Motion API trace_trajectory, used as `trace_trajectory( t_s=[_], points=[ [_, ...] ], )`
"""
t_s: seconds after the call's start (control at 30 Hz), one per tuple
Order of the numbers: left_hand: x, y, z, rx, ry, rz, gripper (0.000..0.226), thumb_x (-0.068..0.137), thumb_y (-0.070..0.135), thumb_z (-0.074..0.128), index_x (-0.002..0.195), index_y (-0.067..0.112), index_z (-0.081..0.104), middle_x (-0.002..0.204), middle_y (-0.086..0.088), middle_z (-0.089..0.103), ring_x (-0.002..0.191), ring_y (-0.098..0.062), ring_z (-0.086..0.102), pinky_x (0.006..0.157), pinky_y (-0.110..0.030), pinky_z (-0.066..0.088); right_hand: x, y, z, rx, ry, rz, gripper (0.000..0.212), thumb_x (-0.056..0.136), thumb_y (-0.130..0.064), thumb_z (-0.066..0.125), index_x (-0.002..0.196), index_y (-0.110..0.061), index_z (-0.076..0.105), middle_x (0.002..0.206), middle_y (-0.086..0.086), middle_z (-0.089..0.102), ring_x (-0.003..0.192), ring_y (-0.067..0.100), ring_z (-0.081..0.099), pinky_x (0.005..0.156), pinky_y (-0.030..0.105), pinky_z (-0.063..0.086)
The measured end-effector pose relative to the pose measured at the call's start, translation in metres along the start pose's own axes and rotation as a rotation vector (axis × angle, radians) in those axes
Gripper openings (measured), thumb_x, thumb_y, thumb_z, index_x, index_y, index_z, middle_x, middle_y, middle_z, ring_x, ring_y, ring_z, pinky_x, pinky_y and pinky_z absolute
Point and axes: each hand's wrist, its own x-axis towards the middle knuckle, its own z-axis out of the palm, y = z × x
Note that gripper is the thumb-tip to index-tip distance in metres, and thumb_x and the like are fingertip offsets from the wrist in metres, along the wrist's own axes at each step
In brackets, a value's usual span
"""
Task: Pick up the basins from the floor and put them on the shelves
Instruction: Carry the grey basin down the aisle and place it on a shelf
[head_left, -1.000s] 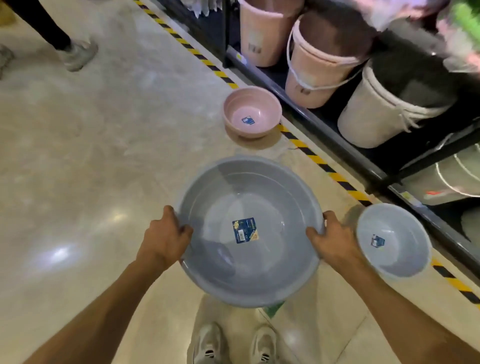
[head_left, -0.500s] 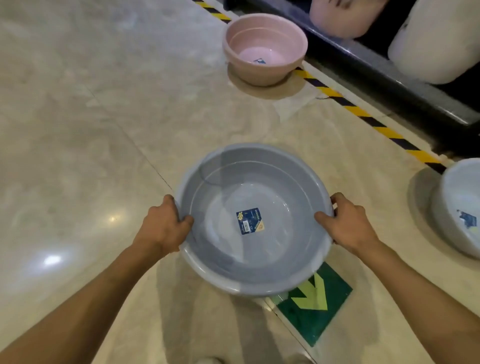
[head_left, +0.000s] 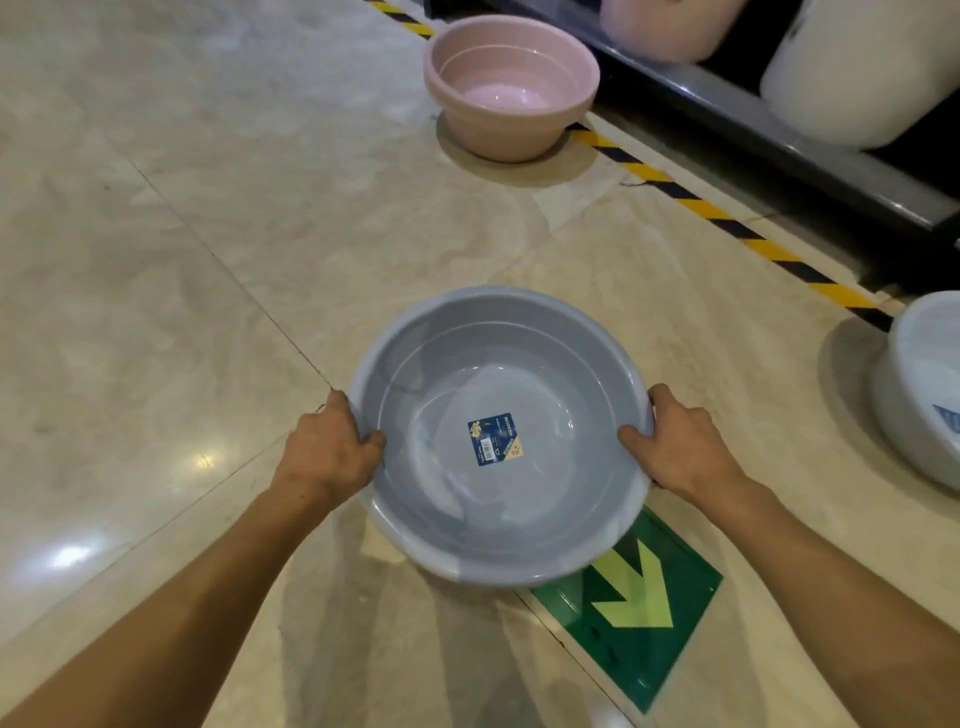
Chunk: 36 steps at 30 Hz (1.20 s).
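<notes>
A large grey basin (head_left: 447, 364) with a blue label inside sits low over the floor in the middle of the view. My left hand (head_left: 327, 449) grips its left rim and my right hand (head_left: 680, 447) grips its right rim. A pink basin (head_left: 511, 96) stands on the floor further ahead, beside the striped line. A pale blue-white basin (head_left: 919, 395) stands on the floor at the right edge, partly cut off. The dark bottom shelf (head_left: 779, 150) runs along the upper right.
Yellow-black hazard tape (head_left: 727, 218) runs along the shelf base. A pink bucket (head_left: 670, 26) and a white bucket (head_left: 857, 73) sit on the bottom shelf. A green arrow sticker (head_left: 634, 597) lies on the marble floor just under the grey basin.
The view has dropped closer to the floor and the upper shelves have left the frame. The grey basin stays in both hands; the pink and white basins look nearer.
</notes>
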Motion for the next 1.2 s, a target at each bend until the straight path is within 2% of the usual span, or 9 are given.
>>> trace_trajectory(
  t_s=[0.13, 0.33, 0.5, 0.6, 0.7, 0.83, 1.0, 1.07, 1.2],
  points=[
    [-0.005, -0.002, 0.015, -0.198, -0.014, -0.077, 0.047, 0.088, 0.033, 0.068, 0.120, 0.016, 0.038, 0.101, -0.014, 0.060, 0.079, -0.034, 0.064, 0.056, -0.040, 0.059, 0.001, 0.002, 0.013, 0.008, -0.028, 0.036, 0.031, 0.092, -0.043, 0.056, 0.109, -0.025, 0.038, 0.087, 0.001, 0.058, 0.070, 0.021, 0.061, 0.056, 0.033, 0.049],
    [0.002, 0.002, 0.013, -0.192, 0.026, -0.070, 0.042, 0.090, 0.025, 0.065, 0.122, 0.011, 0.041, 0.101, -0.013, 0.058, 0.077, -0.030, 0.060, 0.062, -0.038, 0.052, 0.003, -0.001, 0.015, 0.148, 0.007, 0.056, 0.028, 0.093, -0.035, 0.058, 0.113, -0.023, 0.041, 0.093, 0.001, 0.059, 0.077, 0.020, 0.062, 0.061, 0.035, 0.054],
    [-0.007, 0.041, -0.052, -0.144, 0.091, -0.025, 0.034, 0.090, 0.024, 0.064, 0.111, 0.012, 0.041, 0.092, -0.011, 0.052, 0.065, -0.022, 0.051, 0.058, -0.034, 0.045, -0.005, -0.027, -0.037, 0.235, 0.061, 0.065, 0.026, 0.093, -0.033, 0.058, 0.113, -0.025, 0.043, 0.094, -0.003, 0.060, 0.078, 0.017, 0.062, 0.059, 0.033, 0.053],
    [-0.032, 0.099, -0.131, -0.111, 0.113, 0.040, 0.029, 0.090, 0.023, 0.062, 0.106, 0.011, 0.040, 0.091, -0.013, 0.052, 0.071, -0.030, 0.051, 0.064, -0.038, 0.045, -0.030, -0.061, -0.116, 0.235, 0.110, 0.076, 0.025, 0.093, -0.034, 0.057, 0.110, -0.026, 0.041, 0.092, -0.001, 0.058, 0.074, 0.016, 0.059, 0.054, 0.030, 0.047],
    [-0.073, 0.172, -0.231, -0.102, 0.115, 0.081, 0.027, 0.089, 0.021, 0.062, 0.102, 0.012, 0.040, 0.084, -0.009, 0.049, 0.061, -0.022, 0.045, 0.061, -0.036, 0.041, -0.069, -0.105, -0.233, 0.212, 0.155, 0.119, 0.026, 0.090, -0.033, 0.057, 0.107, -0.025, 0.039, 0.090, 0.002, 0.058, 0.071, 0.017, 0.056, 0.050, 0.028, 0.040],
    [-0.143, 0.280, -0.388, -0.117, 0.128, 0.144, 0.025, 0.087, 0.020, 0.063, 0.098, 0.011, 0.043, 0.076, -0.005, 0.046, 0.057, -0.015, 0.040, 0.058, -0.034, 0.038, -0.142, -0.176, -0.419, 0.227, 0.204, 0.137, 0.026, 0.089, -0.027, 0.060, 0.105, -0.021, 0.040, 0.094, 0.008, 0.058, 0.074, 0.024, 0.052, 0.057, 0.033, 0.041],
    [-0.213, 0.431, -0.560, -0.084, 0.106, 0.261, 0.024, 0.085, 0.020, 0.062, 0.097, 0.008, 0.045, 0.074, -0.008, 0.047, 0.073, -0.036, 0.052, 0.061, -0.037, 0.041, -0.232, -0.243, -0.627, 0.245, 0.248, 0.188, 0.030, 0.090, -0.026, 0.059, 0.106, -0.013, 0.038, 0.097, 0.013, 0.057, 0.085, 0.035, 0.059, 0.070, 0.041, 0.051],
    [-0.237, 0.486, -0.602, -0.080, 0.088, 0.330, 0.026, 0.084, 0.024, 0.061, 0.100, 0.010, 0.046, 0.082, -0.010, 0.052, 0.075, -0.035, 0.053, 0.063, -0.038, 0.044, -0.261, -0.252, -0.692, 0.269, 0.307, 0.217, 0.032, 0.089, -0.023, 0.059, 0.111, -0.009, 0.041, 0.106, 0.018, 0.061, 0.093, 0.037, 0.060, 0.076, 0.042, 0.051],
    [-0.279, 0.570, -0.643, -0.074, 0.079, 0.464, 0.043, 0.084, 0.022, 0.064, 0.120, 0.003, 0.052, 0.111, -0.027, 0.062, 0.102, -0.047, 0.058, 0.075, -0.043, 0.045, -0.315, -0.248, -0.790, 0.297, 0.392, 0.276, 0.036, 0.090, -0.024, 0.060, 0.117, -0.009, 0.043, 0.116, 0.020, 0.060, 0.100, 0.038, 0.060, 0.085, 0.046, 0.051]
  ],
)
